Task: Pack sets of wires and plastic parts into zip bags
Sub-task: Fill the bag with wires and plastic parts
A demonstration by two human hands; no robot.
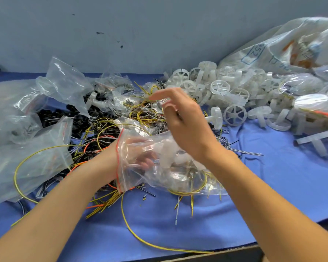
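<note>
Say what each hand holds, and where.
Left hand is inside the zip bag; what its fingers grip cannot be told. Right hand holds nothing.

1. The left forearm [55,205] reaches in from the lower left. The left hand [138,156] is wrist-deep inside a clear zip bag [129,178], its fingers [147,162] bent; what they grasp cannot be told.
2. The right forearm [263,195] comes in from the lower right.
3. The right hand [184,121] is raised, blurred, its fingers loosely bent, holding nothing.
</note>
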